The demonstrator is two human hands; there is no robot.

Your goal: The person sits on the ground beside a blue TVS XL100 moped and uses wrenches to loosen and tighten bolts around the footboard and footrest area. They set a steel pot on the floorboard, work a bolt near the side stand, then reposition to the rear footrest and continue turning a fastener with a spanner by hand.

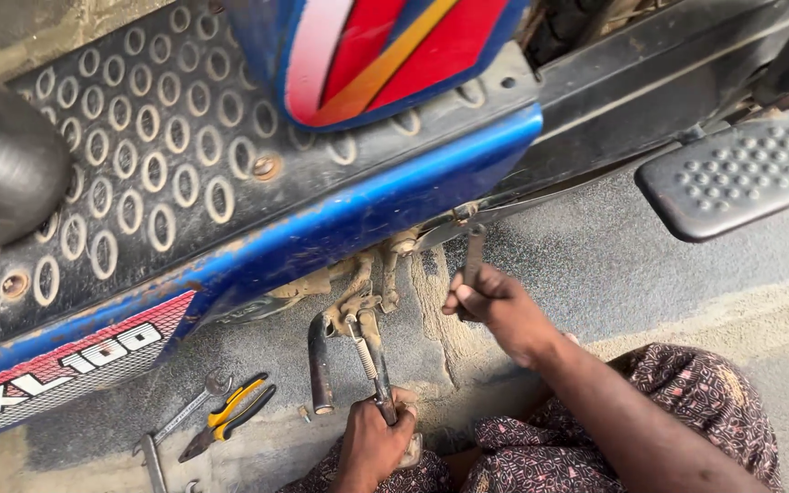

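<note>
I look down at the underside edge of a blue moped (385,196) with a black rubber footboard patterned with rings. My left hand (374,443) grips a slim metal tool (380,379) that reaches up to a coil spring (363,356) on the muddy stand bracket (358,292) below the frame. My right hand (497,306) is closed around the handle of a spanner (474,256) whose head meets a bolt under the blue edge. A bent dark stand leg (320,365) hangs beside the spring.
A black studded footrest (741,173) sticks out at the upper right. On the dusty concrete ground at the lower left lie yellow-handled pliers (230,415) and a ring spanner (184,420). My patterned trousers (687,402) fill the lower right.
</note>
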